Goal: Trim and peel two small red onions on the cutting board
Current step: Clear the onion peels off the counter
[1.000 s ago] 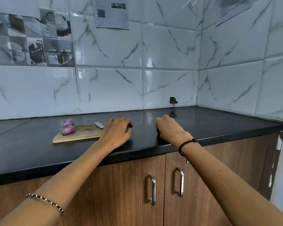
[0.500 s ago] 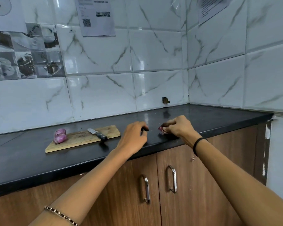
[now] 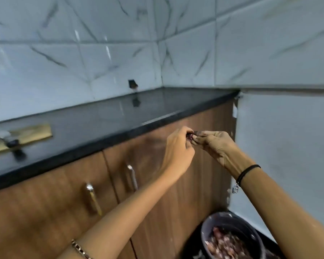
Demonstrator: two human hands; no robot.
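Both left hand (image 3: 178, 152) and right hand (image 3: 216, 145) pinch red peel (image 3: 190, 136), bin (image 3: 203, 233) down below, so only dropping it seems left.

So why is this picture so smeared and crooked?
Head view: motion blur smears the board, knife and cabinet handles; the counter runs slanted, so the camera seems tilted; white glare streaks the tiles. Head view again: the left hand and right hand are sharpest, both pinching a small red bit, too blurred to identify; the bin below is soft.
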